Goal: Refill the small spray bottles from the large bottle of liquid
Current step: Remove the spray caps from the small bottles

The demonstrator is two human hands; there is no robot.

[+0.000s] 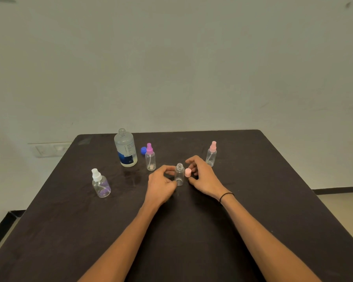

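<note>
Spray bottle (pixel 179 175), uncapped and empty-looking, stands mid-surface; the left hand (pixel 161 183) pinches its base, the right hand (pixel 201 176) holds its pink cap (pixel 188 172) just beside. Light, thin, easily tipped, I'd say: steady it low. Large bottle (pixel 125 148), open and heavier, wants a full-body grip.

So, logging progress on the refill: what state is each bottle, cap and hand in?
large bottle: uncapped, upright
blue cap: off, on table
centre bottle: open, looks empty
pink cap: off, in right hand
left hand: steadying centre bottle
</note>
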